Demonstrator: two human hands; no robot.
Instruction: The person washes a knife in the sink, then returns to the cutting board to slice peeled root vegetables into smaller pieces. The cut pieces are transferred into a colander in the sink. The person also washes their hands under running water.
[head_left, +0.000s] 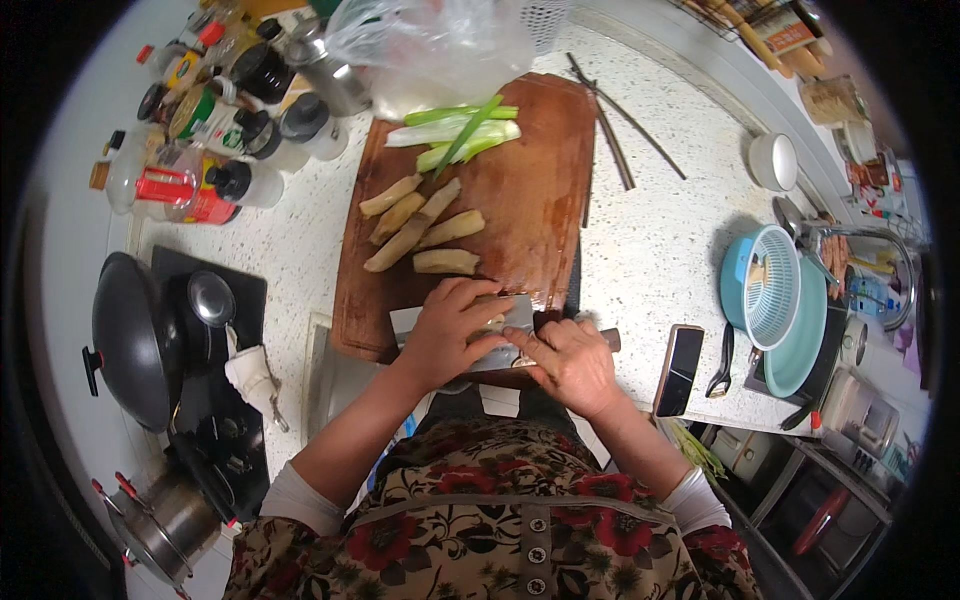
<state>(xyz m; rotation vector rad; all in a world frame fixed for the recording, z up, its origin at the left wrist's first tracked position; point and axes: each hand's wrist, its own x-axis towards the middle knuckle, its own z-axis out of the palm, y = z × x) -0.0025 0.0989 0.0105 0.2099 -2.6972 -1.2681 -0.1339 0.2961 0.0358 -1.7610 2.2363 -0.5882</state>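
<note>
My right hand (577, 366) grips a cleaver (405, 321) by its handle, with the brown handle end showing at its right side. Its index finger reaches onto the broad metal blade, which lies low over the near end of a wooden cutting board (536, 202). Across the blade bends my left hand (457, 330), thumb and fingers around a small pale piece of food (495, 322) that is partly hidden. Whether those fingers pinch it is unclear. Several peeled, pale brown root pieces (446, 261) lie just beyond. Farther up the board are cut scallion lengths (457, 135).
A clear plastic bag (450, 52) sits at the board's far end. Dark sticks (615, 142), a phone (680, 371), a peeler (721, 364) and a blue colander (761, 289) are to the right. Seasoning bottles (255, 184) and a lidded wok (135, 341) stand left.
</note>
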